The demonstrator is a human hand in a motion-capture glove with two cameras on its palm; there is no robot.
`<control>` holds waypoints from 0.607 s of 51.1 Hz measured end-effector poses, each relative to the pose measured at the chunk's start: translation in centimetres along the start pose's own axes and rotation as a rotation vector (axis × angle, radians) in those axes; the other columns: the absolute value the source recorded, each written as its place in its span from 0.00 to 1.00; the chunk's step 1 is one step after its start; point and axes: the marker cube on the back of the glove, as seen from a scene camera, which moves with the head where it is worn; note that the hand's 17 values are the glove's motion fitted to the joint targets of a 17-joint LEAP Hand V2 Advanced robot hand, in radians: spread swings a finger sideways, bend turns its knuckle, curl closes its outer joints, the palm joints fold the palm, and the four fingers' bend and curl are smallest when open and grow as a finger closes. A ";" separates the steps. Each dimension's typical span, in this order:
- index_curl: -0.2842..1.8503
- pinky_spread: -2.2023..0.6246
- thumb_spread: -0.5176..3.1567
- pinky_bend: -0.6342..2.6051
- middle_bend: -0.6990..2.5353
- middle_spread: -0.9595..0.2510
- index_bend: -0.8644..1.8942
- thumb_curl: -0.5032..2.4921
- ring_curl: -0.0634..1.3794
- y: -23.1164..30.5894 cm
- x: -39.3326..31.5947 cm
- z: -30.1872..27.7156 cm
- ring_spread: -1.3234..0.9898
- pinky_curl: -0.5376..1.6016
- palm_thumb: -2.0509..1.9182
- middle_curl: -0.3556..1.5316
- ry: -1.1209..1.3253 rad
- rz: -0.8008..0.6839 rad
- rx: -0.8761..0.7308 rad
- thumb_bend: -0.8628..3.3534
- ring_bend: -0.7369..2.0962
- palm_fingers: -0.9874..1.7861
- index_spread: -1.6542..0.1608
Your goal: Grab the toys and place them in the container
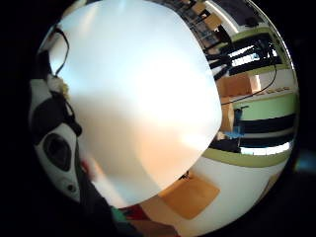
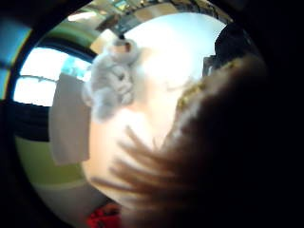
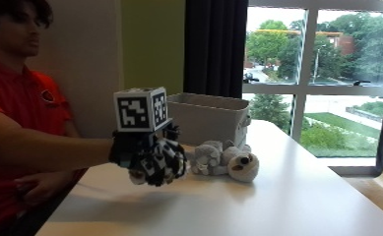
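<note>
Right hand (image 3: 153,158) is raised above the table (image 3: 296,196), arm stretched out across it, fingers curled in and down around something small and pale at the underside of the glove; thumb side palm view is mostly filled by a brown furry shape (image 2: 209,156) pressed up close to the palm, with strands of fur spreading over the tabletop behind it, so it reads as gripping a plush toy, though what kind of toy I can't tell. Little finger side palm view shows only bare white tabletop under the hand plus a wooden chair (image 1: 190,195) beyond the table edge. Just beside the hand, apart from it, a grey plush sloth (image 3: 225,160) lies on its side on the table, pale face with dark eye patches turned toward the camera; same toy shows in the thumb side view, lying on the tabletop near the container. Container (image 3: 208,118) is a light grey fabric bin, open top, standing right behind the sloth at the far end of the table, near the window. Person's other arm is down at the near table edge, not touching anything on it
</note>
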 end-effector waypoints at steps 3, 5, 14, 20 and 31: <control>0.31 0.61 0.35 0.48 0.42 0.46 0.43 0.40 0.34 -0.3 -1.3 -1.4 0.39 0.40 0.68 0.37 -0.003 -0.021 0.018 0.23 0.63 0.78 0.65; 0.32 0.61 0.34 0.48 0.42 0.46 0.44 0.40 0.34 -0.7 -2.4 -2.5 0.39 0.40 0.68 0.38 -0.007 -0.037 0.034 0.23 0.63 0.78 0.65; 0.35 0.61 0.32 0.48 0.43 0.45 0.45 0.43 0.35 -1.9 -8.4 -7.6 0.38 0.41 0.67 0.40 -0.058 -0.164 0.109 0.22 0.63 0.77 0.65; 0.36 0.61 0.31 0.48 0.43 0.45 0.44 0.44 0.35 -2.9 -14.1 -11.7 0.38 0.41 0.67 0.41 -0.091 -0.249 0.154 0.21 0.63 0.76 0.64; 0.39 0.61 0.31 0.48 0.41 0.43 0.42 0.46 0.35 -3.9 -25.0 -18.1 0.38 0.42 0.66 0.42 -0.155 -0.358 0.217 0.21 0.63 0.75 0.64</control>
